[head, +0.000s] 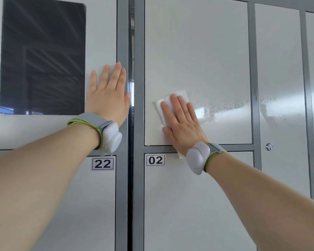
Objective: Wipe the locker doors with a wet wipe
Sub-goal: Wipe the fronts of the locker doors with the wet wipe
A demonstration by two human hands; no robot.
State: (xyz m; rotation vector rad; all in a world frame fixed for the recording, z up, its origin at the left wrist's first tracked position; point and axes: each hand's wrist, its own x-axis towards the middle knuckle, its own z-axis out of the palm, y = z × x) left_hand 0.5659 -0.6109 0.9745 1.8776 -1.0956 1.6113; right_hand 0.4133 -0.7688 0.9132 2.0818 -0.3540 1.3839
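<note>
A white wet wipe (162, 105) lies flat against the pale grey upper locker door (198, 51) in the middle column. My right hand (182, 120) presses it there with straight fingers, near the door's lower left part. A glossy wet streak (225, 109) runs to the right of the hand across this door and onto the neighbouring door (279, 60). My left hand (109, 95) rests flat on the panel to the left, fingers spread, beside the dark screen (42, 57).
Grey frame posts (139, 69) separate the doors. Below are lower doors labelled 22 (102, 163) and 02 (155, 160). A small round lock (269, 146) sits on the right door. A dark gap (130, 42) runs between the two cabinet units.
</note>
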